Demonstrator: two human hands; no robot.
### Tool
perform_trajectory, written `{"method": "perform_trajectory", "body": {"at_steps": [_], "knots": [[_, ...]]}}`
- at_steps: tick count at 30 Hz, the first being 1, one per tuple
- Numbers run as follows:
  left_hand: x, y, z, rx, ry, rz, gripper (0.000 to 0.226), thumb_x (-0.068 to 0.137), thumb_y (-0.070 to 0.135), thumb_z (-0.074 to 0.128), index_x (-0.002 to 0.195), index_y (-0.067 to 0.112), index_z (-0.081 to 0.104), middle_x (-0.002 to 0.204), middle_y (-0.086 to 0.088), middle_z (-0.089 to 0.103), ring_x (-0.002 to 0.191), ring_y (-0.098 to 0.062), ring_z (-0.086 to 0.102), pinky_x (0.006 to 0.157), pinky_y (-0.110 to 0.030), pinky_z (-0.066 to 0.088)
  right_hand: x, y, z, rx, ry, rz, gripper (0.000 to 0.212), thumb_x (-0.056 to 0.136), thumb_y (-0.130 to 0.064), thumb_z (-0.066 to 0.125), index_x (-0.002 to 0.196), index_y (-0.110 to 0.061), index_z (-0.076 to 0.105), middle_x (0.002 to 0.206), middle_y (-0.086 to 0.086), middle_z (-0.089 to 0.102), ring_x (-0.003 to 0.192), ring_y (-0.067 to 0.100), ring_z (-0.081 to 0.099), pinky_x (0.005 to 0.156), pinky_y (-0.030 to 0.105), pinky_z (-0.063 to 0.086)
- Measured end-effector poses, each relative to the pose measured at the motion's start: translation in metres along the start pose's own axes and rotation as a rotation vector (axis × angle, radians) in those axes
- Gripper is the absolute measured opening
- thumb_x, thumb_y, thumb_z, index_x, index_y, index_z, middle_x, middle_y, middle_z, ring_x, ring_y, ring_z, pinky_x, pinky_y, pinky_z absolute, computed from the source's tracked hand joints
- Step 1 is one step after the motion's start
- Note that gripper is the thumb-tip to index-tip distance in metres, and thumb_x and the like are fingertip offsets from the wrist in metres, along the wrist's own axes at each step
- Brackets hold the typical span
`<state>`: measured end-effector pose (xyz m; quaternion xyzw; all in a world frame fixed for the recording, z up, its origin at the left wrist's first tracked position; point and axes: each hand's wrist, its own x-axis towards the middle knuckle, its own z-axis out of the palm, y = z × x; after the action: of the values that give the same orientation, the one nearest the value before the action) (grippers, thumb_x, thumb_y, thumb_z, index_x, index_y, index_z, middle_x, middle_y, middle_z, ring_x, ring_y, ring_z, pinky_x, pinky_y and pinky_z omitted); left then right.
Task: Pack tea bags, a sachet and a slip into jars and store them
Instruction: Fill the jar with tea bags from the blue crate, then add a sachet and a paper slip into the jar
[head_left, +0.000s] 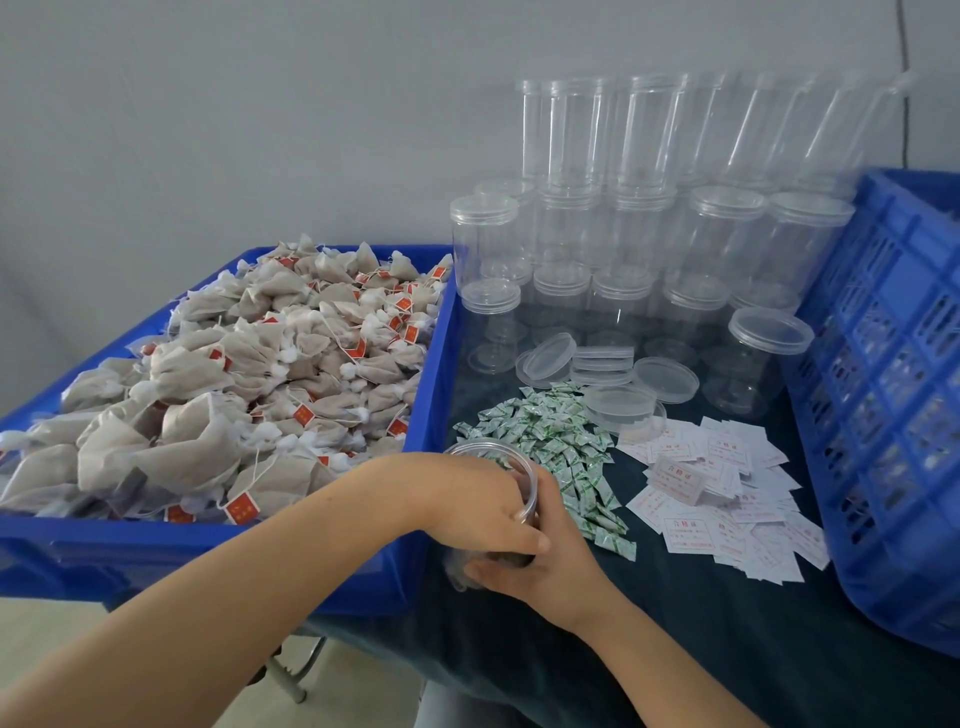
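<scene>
Clear plastic jar (498, 499): open-mouthed, held at the worktop's near edge, just beside the blue bin; something dark shows low inside, too blurred to name.
Left hand (475, 501): lies over the jar's mouth, fingers curled round its rim.
Right hand (545, 566): wraps the jar's lower wall from the right.
Worktop (727, 634): covered in dark cloth.
Sachets (561, 452): small green-and-white packets in a loose heap right of the jar.
Slips (727, 493): white papers with red print, scattered further right.
Tea bags (234, 384): beige pouches with red tags, heaped in the blue bin (208, 551).
Lids (613, 374): clear discs behind the sachets.
Empty jars (623, 249): stacked at the wall.
Blue crate (893, 395): tilted, far right.
</scene>
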<state>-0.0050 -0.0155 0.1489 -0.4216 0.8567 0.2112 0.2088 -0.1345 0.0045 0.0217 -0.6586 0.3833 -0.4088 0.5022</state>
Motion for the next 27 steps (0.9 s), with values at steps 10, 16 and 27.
{"method": "perform_trajectory", "body": {"at_steps": [10,16,27], "knots": [[0.007,-0.010,-0.028,-0.493,0.298,0.143,0.026,0.099,0.029,0.048,0.096,0.015,0.069,0.089,0.010,0.070,0.077,0.002,0.067,0.073,-0.012,0.051,-0.029,-0.004,-0.023,-0.028,0.091,0.032,0.088,0.062,-0.007,0.092,0.128,-0.038,0.043,0.114,-0.030,0.059,0.110,-0.002,0.061,0.082,0.013,0.050],[0.055,-0.022,-0.035,-0.464,0.501,0.026,0.013,0.094,0.026,0.057,0.093,0.019,0.068,0.084,0.009,0.070,0.076,-0.005,0.067,0.072,-0.018,0.052,-0.047,-0.002,-0.036,-0.070,0.124,0.025,0.093,0.059,-0.026,0.090,0.135,-0.040,0.039,0.120,-0.032,0.054,0.120,-0.003,0.053,0.088,0.008,0.045],[0.119,-0.033,-0.012,-0.011,0.249,-0.154,0.036,0.089,0.021,0.062,0.124,0.015,0.058,0.124,-0.006,0.057,0.110,-0.024,0.054,0.085,-0.029,0.043,-0.055,-0.001,-0.045,-0.055,0.158,0.007,0.089,0.060,-0.031,0.086,0.133,-0.045,0.038,0.121,-0.035,0.051,0.118,-0.010,0.052,0.086,0.006,0.046]]}}
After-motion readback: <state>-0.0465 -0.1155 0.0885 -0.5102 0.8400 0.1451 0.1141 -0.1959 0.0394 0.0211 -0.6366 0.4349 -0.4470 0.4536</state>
